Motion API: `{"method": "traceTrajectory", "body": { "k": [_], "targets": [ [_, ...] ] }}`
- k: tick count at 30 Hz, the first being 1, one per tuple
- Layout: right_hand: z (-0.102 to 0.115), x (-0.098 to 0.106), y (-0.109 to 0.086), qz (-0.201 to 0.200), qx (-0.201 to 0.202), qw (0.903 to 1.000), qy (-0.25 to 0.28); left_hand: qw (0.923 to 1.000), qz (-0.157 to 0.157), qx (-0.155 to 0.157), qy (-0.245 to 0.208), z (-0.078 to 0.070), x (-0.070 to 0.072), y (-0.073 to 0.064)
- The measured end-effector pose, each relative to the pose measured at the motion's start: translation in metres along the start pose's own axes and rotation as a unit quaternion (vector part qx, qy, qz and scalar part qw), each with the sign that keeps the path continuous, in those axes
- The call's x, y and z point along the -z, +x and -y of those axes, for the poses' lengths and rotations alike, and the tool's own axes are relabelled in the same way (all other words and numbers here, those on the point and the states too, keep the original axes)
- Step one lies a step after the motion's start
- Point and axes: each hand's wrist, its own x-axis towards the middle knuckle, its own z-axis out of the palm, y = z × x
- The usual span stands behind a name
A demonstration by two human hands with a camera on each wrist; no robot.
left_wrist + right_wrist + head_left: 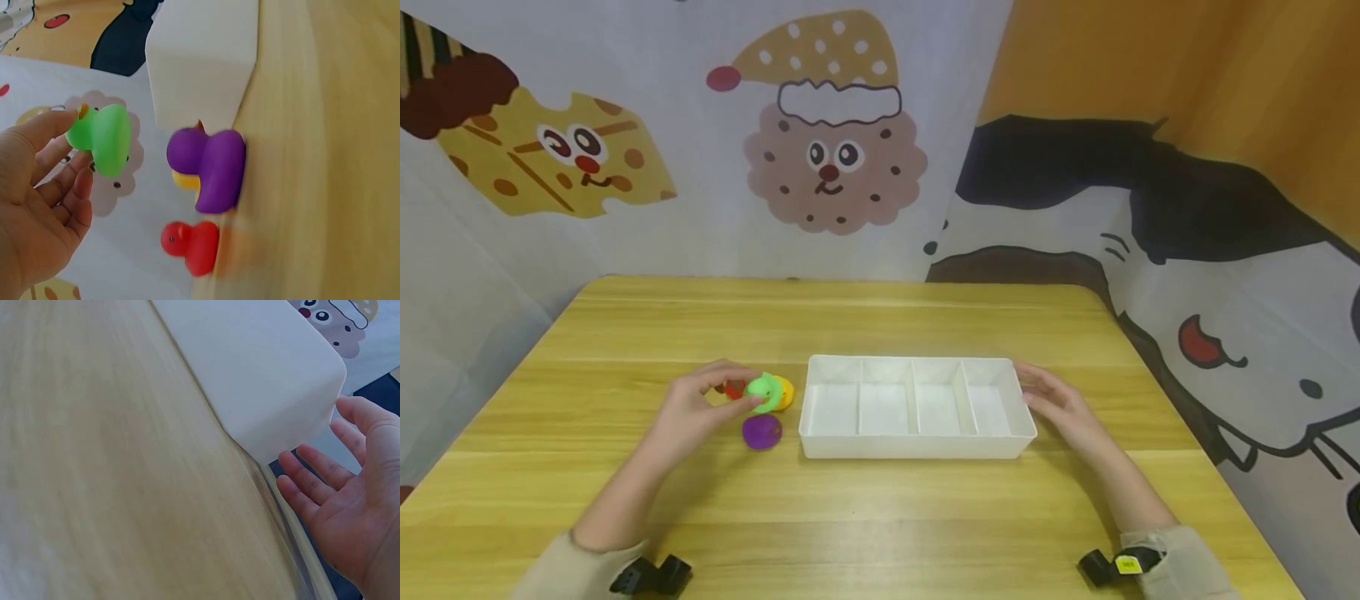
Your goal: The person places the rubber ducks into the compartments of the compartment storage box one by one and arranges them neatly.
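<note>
Between thumb and fingers, my left hand (688, 408) pinches a small green toy duck (107, 139), lifted above the table. Beneath it on the table are a purple toy duck (219, 165), a red toy duck (199, 245) and a yellow toy duck (785, 392); the purple one partly hides the yellow in the left wrist view. A white divided box (917, 447) stands just right of them, with several compartments whose bare white floors show. My right hand (1060, 404) is at the box's right end, fingers loosely spread and fingertips right at its wall.
The wooden table (850, 533) runs under everything, its far edge meeting a cloth backdrop (692, 242) printed with cartoon figures. A dark strap device sits on the left wrist (651, 575) and another on the right wrist (1120, 565).
</note>
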Motion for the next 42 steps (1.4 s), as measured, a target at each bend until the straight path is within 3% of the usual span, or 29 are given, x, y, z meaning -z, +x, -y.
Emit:
{"method": "traceTrajectory", "body": {
  "k": [7,18,23,31,36,42],
  "targets": [
    [-0.002,0.001,-0.001,-0.006,-0.01,0.9999,0.003,0.9986,0.021,0.017,-0.046,-0.011,-0.011,0.009],
    [-0.002,0.002,-0.001,-0.003,-0.011,0.9999,0.004,0.9973,0.041,-0.007,-0.06,-0.03,-0.035,0.024],
    [0.0,0.0,-0.001,-0.002,-0.008,0.9999,0.006,0.9945,0.057,-0.006,-0.088,-0.039,-0.047,0.03],
    [0.001,-0.001,-0.001,-0.004,-0.01,0.9999,0.008,0.9871,0.076,-0.034,-0.137,-0.047,-0.068,0.04],
    [0.0,0.0,-0.001,-0.004,-0.008,0.9999,0.007,0.9879,0.087,-0.036,-0.123,-0.057,-0.079,0.046],
    [-0.001,0.0,-0.001,-0.003,-0.008,1.0,0.003,0.9854,0.103,-0.065,-0.119,-0.068,-0.094,0.055]
  ]
}}
